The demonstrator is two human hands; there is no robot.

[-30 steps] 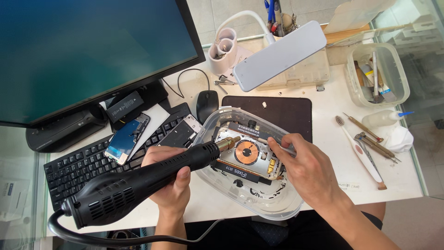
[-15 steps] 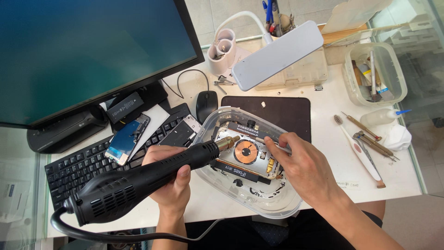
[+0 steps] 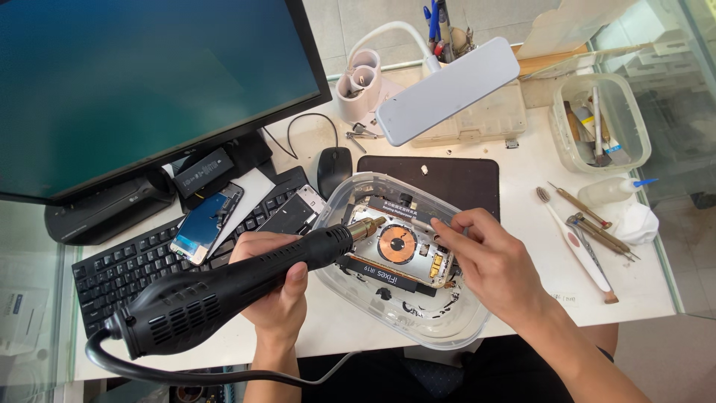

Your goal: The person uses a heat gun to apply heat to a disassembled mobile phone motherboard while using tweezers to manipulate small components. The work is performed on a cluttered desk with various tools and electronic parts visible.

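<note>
Head view: left hand clenched round black corded heat gun, nozzle over opened phone with copper coil inside clear plastic tub; right hand pinching phone's edge. Back off, parts still seated.

Black ribbed plastic heat gun, copper-orange round coil in clear plastic tub, white counter, black keyboard, dark brown mat.

Monitor at 10 o'clock, black keyboard below it with two phones on top. Mouse centre, desk lamp at 12. Clear tool tub at 2, toothbrush at 3 on white table.
</note>
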